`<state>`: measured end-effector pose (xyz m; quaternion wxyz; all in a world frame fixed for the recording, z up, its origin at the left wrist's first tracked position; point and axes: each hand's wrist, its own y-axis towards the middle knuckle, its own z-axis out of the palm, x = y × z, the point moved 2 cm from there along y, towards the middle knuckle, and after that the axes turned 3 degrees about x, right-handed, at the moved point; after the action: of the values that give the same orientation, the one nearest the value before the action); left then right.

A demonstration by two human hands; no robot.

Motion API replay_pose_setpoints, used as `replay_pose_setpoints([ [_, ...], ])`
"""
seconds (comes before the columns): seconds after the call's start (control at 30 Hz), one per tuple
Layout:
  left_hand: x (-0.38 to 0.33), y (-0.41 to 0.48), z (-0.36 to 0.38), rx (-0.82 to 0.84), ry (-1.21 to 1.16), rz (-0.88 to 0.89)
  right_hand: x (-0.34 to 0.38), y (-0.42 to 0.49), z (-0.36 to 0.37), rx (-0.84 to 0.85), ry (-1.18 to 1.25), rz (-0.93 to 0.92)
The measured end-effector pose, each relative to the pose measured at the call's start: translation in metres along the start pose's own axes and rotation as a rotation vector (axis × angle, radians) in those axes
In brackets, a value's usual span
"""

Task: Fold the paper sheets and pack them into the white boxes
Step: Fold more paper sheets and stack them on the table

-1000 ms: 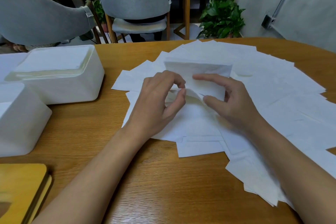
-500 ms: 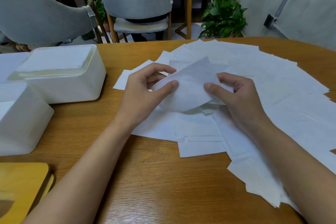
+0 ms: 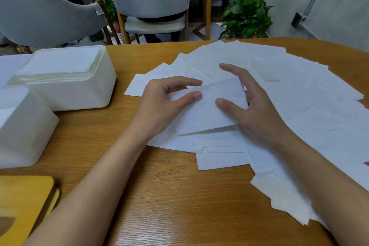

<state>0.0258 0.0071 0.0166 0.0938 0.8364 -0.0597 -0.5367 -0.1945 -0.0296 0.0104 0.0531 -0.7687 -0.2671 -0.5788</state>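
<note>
the fold is in hand: the left hand (image 3: 165, 104) and right hand (image 3: 257, 110) each pinch a side of one paper sheet (image 3: 207, 114), thumbs on top, held just over the loose pile (image 3: 299, 96). next it likely needs edges matched and creased, then carrying left to the white box (image 3: 65, 96)

wooden table (image 3: 159, 195), paper sheets (image 3: 299, 90), white boxes (image 3: 79, 94)

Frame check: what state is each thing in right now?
held sheet: above the loose sheets, held at both sides
left hand: pinches the held sheet, thumb on top
right hand: holds its right side, thumb on top
loose sheets: flat, fanned across the table
far white box: open, stacked paper near its rim
near white box: contents cannot be told
</note>
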Motion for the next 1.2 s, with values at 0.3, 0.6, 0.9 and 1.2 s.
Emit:
replay_pose_setpoints([
  [0.3, 0.005, 0.001, 0.006, -0.039, -0.084, -0.038, 0.005, -0.002, -0.005, -0.015, 0.160, -0.057],
  [0.6, 0.005, -0.004, 0.014, -0.166, 0.114, 0.124, -0.006, 0.002, -0.015, -0.250, 0.003, 0.030],
  [0.9, 0.014, -0.010, 0.037, 0.188, 0.546, 0.165, -0.018, 0.005, -0.016, -0.338, -0.067, 0.051],
  [1.2, 0.014, -0.013, 0.045, 0.122, 0.493, 0.103, -0.015, 0.004, -0.015, -0.339, -0.069, 0.031],
])
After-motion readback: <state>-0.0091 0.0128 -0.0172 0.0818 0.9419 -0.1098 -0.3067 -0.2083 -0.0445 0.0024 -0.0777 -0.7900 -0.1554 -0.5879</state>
